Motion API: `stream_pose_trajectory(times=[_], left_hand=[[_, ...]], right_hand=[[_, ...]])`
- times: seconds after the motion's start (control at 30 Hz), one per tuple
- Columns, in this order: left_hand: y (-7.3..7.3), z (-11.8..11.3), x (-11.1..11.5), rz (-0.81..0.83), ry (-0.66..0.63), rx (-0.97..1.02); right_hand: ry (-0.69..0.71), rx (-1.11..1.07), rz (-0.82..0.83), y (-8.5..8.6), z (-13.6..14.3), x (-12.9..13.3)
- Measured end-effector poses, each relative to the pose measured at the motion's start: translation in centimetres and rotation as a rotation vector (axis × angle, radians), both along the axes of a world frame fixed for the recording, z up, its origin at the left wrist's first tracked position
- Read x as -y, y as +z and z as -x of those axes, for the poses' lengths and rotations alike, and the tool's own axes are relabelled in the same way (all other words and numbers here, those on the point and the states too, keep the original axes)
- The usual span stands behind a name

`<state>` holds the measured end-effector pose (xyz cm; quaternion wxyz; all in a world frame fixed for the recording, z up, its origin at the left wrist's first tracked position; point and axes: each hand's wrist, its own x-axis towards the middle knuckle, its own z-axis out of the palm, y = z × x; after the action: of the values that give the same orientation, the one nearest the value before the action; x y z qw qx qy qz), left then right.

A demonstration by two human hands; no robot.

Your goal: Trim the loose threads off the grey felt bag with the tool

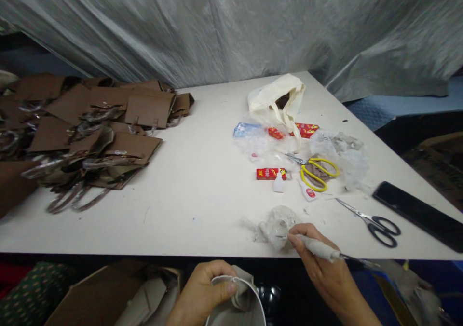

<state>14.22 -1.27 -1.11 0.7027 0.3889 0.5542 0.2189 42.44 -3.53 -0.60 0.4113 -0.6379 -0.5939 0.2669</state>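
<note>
My left hand (207, 290) pinches the rim of a pale grey bag piece (249, 299) with a white edge, curved open below the table's front edge. Its lower part runs out of the picture. In my right hand (323, 263) is a pen-like tool (320, 248) with a white-wrapped grip, a dark cord or rod trailing from its back end. The tool's front end is at a crumpled, whitish translucent plastic wad (280, 225) on the table; whether it touches the wad I cannot tell.
Brown handbags (150, 108) with wrapped handles are piled at left. Yellow-handled scissors (318, 171), black-handled scissors (374, 222), a red box (270, 173), small white bottles (278, 182), a cream cloth bag (262, 97) and a long black object (415, 212) lie at right. A cardboard box (97, 292) stands below.
</note>
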Motion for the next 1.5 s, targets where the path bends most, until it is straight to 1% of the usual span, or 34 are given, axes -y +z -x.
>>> stream_pose_trajectory(times=[0.13, 0.27, 0.37, 0.43, 0.5, 0.53, 0.6, 0.67, 0.73, 0.83, 0.9, 1.07, 1.2, 1.3, 1.5], left_hand=[[-0.1, -0.3, -0.1, 0.035, 0.019, 0.028], [0.3, -0.3, -0.1, 0.053, 0.046, 0.018], [0.6, -0.4, -0.1, 0.065, 0.035, -0.009], [0.7, -0.4, -0.1, 0.067, 0.031, -0.025], [0.8, -0.6, -0.1, 0.065, 0.03, -0.044], [0.8, -0.7, -0.1, 0.069, 0.028, -0.055], [0.9, -0.9, -0.2, 0.079, 0.026, -0.066], [1.1, -1.2, -0.2, 0.08, 0.027, -0.061], [1.3, -1.4, -0.2, 0.077, 0.024, -0.04], [1.5, -1.4, -0.1, 0.077, 0.017, -0.011], [1.4, -1.2, -0.1, 0.074, 0.014, 0.007], [1.1, -0.7, 0.0, 0.061, 0.011, 0.025], [1.5, -0.8, -0.1, 0.073, 0.007, 0.055], [1.7, -0.9, -0.2, 0.077, 0.009, 0.041], [0.9, -0.8, 0.1, 0.035, 0.041, 0.046]], right_hand=[[0.061, 0.117, -0.035, 0.6, 0.1, -0.9], [0.041, 0.145, -0.04, 0.5, -0.3, -0.7], [-0.021, 0.086, -0.035, 0.3, -0.7, 0.2], [-0.091, 0.013, -0.034, 0.4, -0.6, 0.8], [-0.14, -0.094, -0.022, 0.6, 0.2, 1.4], [-0.139, -0.16, -0.004, 0.8, 0.8, 1.6], [-0.06, -0.295, 0.062, 0.9, 2.4, 2.0], [0.069, -0.393, 0.141, 1.0, 4.0, 2.2], [0.164, -0.439, 0.204, 1.0, 5.3, 2.4], [0.237, -0.453, 0.234, 1.0, 6.2, 2.5], [0.255, -0.451, 0.236, 0.9, 6.3, 2.5], [0.245, -0.449, 0.25, 0.9, 6.3, 2.2], [0.282, -0.441, 0.214, 1.0, 6.6, 1.9], [0.314, -0.435, 0.222, 0.9, 6.9, 1.7], [0.342, -0.406, 0.255, 0.4, 7.0, 1.6]])
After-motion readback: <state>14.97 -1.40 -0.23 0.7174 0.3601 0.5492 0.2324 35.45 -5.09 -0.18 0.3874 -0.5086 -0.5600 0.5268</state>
